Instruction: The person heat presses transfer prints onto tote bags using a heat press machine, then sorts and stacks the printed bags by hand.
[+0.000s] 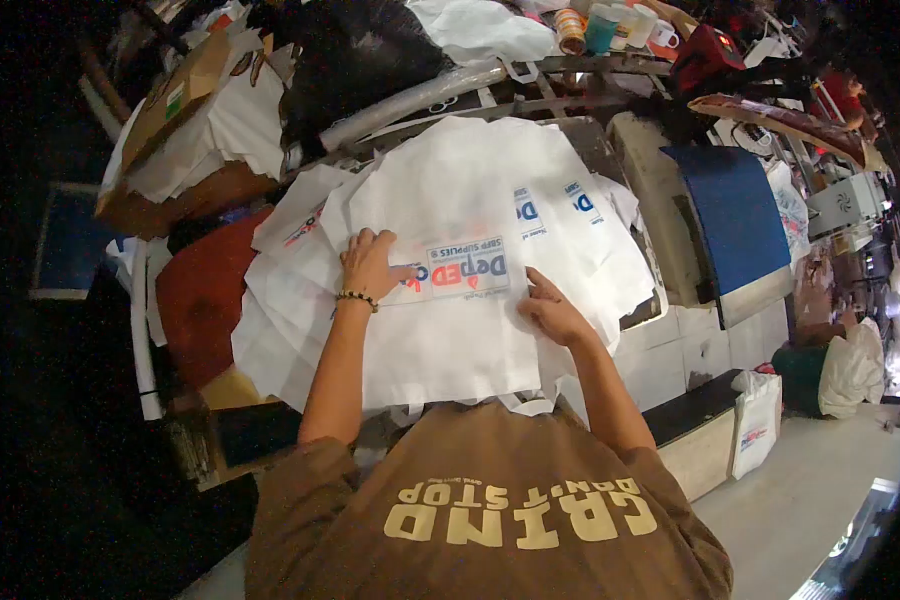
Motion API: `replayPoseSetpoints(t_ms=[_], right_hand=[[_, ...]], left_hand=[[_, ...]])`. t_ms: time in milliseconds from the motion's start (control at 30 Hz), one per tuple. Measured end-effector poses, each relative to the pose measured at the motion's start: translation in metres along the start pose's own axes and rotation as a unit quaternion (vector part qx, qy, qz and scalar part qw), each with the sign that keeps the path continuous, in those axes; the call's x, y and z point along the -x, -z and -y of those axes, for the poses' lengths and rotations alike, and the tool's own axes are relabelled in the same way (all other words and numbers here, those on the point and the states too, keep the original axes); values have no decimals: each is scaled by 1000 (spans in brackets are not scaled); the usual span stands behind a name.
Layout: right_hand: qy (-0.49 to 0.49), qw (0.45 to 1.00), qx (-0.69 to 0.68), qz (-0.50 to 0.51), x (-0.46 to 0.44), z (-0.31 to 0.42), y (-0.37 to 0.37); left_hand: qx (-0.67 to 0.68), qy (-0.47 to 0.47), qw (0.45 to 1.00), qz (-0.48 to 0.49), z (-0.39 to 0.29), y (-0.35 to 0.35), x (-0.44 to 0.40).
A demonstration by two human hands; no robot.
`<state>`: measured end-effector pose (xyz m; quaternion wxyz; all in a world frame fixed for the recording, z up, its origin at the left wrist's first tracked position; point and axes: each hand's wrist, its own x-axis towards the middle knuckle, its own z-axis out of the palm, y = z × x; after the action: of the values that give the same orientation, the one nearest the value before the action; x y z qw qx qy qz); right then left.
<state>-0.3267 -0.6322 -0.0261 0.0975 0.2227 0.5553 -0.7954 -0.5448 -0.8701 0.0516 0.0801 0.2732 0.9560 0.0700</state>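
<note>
A fanned pile of white printed bags (450, 350) lies in front of me, with blue and red lettering near the middle of the top one. My left hand (370, 268) rests on the top bag, left of the print, its fingers spread and a beaded bracelet at the wrist. On the right side of the print, my right hand (553, 308) touches the bags with its index finger extended and the other fingers curled. Neither hand visibly holds anything. More printed bags show at the right and left edges of the pile.
A cardboard box (190, 90) with white material stands at the upper left. A clear plastic roll (410, 105) lies behind the pile. To the right are a blue panel (735, 215) and a white printed bag (756, 425). Cups and a jar (570, 32) stand at the back.
</note>
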Motion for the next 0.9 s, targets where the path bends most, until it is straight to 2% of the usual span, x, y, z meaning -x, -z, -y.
replayPoseSetpoints(t_ms=[67,100,167,267,300,367,400,467,500,600,700,733,800,833,900], right_hand=[[-13,999,20,-31,-4,-3,1],[-15,999,21,-27,-5,-3,0],[7,997,-67,-48,-4,-2,-4],[-8,995,-76,-62,-2,2,-7],[-9,995,-77,-63,-2,0,-5],[4,997,-61,-39,-4,-4,-2],[5,997,-62,-40,-5,-4,-1],[2,996,-89,-31,-4,-1,-3],[2,995,-91,-32,-3,1,-5],[12,989,-144,-25,-2,4,-7],[3,997,-78,1,-1,4,0],[-7,997,-79,-23,-1,4,-2],[-16,996,-79,-47,-4,-2,1],[-10,997,-68,-34,-7,-6,5],[-2,998,-57,-21,-9,-13,12]], left_hand=[[44,-51,997,-47,23,-20,-9],[43,-47,997,-47,32,-24,-13],[180,-41,983,4,40,-25,-17],[230,-47,972,-35,43,-28,-17],[229,-47,972,-33,41,-30,-15],[175,-110,971,-120,29,-32,-1],[175,-111,971,-119,21,-33,10],[86,-223,934,-268,2,-34,36],[86,-224,934,-265,-2,-40,44],[73,-227,922,-305,0,-63,56],[72,-187,933,-298,-3,-61,62],[72,-183,934,-298,-2,-58,62],[89,-108,938,-316,2,-51,55],[89,-107,939,-316,4,-47,52],[116,-44,956,-265,15,-39,46]])
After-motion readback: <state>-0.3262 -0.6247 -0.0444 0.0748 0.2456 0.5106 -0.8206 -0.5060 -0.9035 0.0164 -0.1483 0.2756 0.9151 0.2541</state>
